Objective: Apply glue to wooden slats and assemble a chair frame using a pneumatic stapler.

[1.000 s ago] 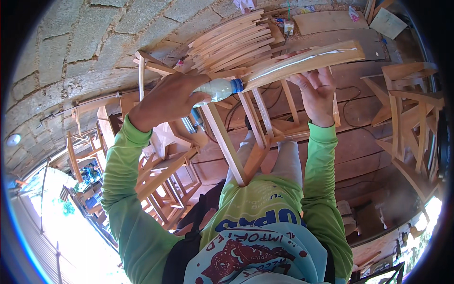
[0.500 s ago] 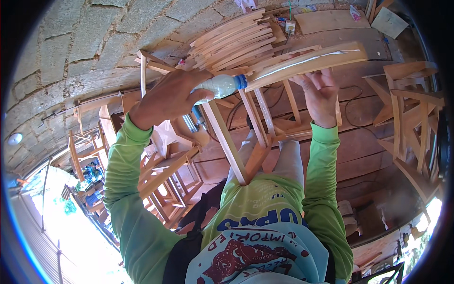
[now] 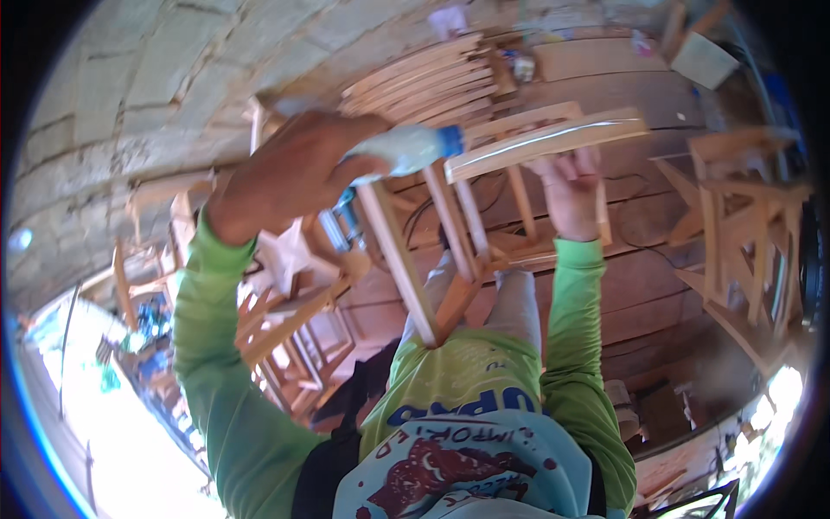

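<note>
while the left hand (image 3: 290, 177) is closed around a white squeeze bottle (image 3: 399, 149) with a blue cap (image 3: 450, 139), its fingers are wrapped tight about the bottle body and the knuckles face the camera. the bottle lies nearly level, its capped end pointing to the person's right and meeting the near end of a pale wooden rail (image 3: 546, 141). a thin whitish line runs along the upper face of that rail.

the right hand (image 3: 571, 186) is raised beneath the rail, just right of its middle. its fingers reach up to the underside of the rail; whether they clamp the wood or only press against it cannot be told from this view.

the rail forms the top member of a wooden chair frame (image 3: 450, 251), whose legs and spindles slope down toward the person's lap. both forearms wear green long sleeves (image 3: 216, 372).

a stack of curved wooden slats (image 3: 424, 78) lies on the plank floor (image 3: 605, 60) beyond the bottle. further unfinished chair frames (image 3: 743, 225) stand to the right, well apart from the hands. a stone wall (image 3: 147, 95) fills the upper left.
</note>
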The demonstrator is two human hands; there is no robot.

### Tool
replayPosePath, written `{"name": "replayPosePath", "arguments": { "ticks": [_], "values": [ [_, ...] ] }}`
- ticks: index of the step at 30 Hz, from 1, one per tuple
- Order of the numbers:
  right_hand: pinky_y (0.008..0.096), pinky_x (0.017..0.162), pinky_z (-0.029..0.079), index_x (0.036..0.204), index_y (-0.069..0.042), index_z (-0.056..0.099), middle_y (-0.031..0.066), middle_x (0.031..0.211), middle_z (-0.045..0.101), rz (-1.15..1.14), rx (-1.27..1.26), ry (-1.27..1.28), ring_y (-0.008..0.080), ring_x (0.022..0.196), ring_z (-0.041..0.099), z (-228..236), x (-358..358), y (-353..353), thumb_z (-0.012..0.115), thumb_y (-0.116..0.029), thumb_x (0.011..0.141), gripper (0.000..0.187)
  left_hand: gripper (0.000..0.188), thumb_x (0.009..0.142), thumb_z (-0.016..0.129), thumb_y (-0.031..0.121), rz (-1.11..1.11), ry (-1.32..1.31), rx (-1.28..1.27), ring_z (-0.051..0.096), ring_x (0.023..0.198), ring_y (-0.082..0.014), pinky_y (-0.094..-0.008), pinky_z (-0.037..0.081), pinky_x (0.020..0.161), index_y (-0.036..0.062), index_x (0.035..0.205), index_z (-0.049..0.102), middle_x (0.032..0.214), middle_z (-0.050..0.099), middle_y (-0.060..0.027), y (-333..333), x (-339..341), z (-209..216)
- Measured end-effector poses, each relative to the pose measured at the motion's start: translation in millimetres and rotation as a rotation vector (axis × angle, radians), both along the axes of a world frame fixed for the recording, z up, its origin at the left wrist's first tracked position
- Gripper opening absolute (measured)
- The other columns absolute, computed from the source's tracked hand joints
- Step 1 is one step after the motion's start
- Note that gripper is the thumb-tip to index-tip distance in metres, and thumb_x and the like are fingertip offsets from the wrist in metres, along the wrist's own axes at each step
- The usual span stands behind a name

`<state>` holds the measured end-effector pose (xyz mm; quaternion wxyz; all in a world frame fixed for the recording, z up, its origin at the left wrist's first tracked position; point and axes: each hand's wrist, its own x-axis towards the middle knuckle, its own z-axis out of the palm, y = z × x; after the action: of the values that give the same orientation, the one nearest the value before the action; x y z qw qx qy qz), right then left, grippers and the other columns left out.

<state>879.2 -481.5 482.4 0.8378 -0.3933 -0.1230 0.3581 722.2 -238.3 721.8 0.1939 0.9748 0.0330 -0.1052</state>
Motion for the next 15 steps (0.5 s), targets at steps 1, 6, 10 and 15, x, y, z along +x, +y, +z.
{"name": "replayPosePath", "arguments": {
  "ticks": [1, 6, 10, 15],
  "values": [
    [0.0442, 0.109, 0.05, 0.143, 0.0, 0.045, 0.0173, 0.14, 0.057, 0.006, -0.114, -0.105, 0.0299, 0.131, 0.056, -1.9, -1.7, 0.3, 0.063, 0.002, 0.096, 0.05, 0.037, 0.096, 0.066, 0.026, -0.013, -0.01, -0.045, 0.062, 0.09, -0.0461, -0.0511, 0.049, 0.078, -0.003, 0.119, 0.064, 0.094, 0.066, -0.0276, -3.0, 4.8, -0.7],
    [0.0373, 0.104, 0.053, 0.14, 0.0, 0.048, 0.0156, 0.134, 0.061, 0.094, -0.242, -0.543, 0.0252, 0.127, 0.059, -17.9, -10.7, 10.8, 0.057, 0.011, 0.095, 0.047, 0.035, 0.095, 0.067, 0.022, -0.004, -0.017, -0.108, 0.062, 0.087, -0.0467, -0.0493, 0.049, 0.075, -0.0036, 0.117, 0.062, 0.093, 0.066, -0.0253, -15.7, 19.3, 15.4],
    [0.0345, 0.094, 0.058, 0.137, 0.0, 0.052, 0.0154, 0.127, 0.065, 0.07, -0.327, -0.753, 0.0249, 0.116, 0.067, -31.9, -21.0, 10.8, 0.058, 0.013, 0.093, 0.046, 0.037, 0.093, 0.069, 0.021, -0.014, -0.018, -0.127, 0.062, 0.088, -0.0466, -0.0498, 0.049, 0.076, -0.0037, 0.119, 0.061, 0.096, 0.067, -0.0263, -19.7, 24.8, 17.4],
    [0.0357, 0.077, 0.058, 0.128, 0.001, 0.055, 0.0177, 0.109, 0.067, -0.031, -0.398, -0.938, 0.03, 0.095, 0.072, -21.9, -20.9, 5.9, 0.06, 0.011, 0.09, 0.04, 0.039, 0.094, 0.069, 0.022, -0.069, -0.019, -0.042, 0.065, 0.091, -0.0457, -0.0491, 0.051, 0.079, -0.0028, 0.122, 0.061, 0.103, 0.068, -0.025, -24.5, 32.8, 10.6]
  ]
}}
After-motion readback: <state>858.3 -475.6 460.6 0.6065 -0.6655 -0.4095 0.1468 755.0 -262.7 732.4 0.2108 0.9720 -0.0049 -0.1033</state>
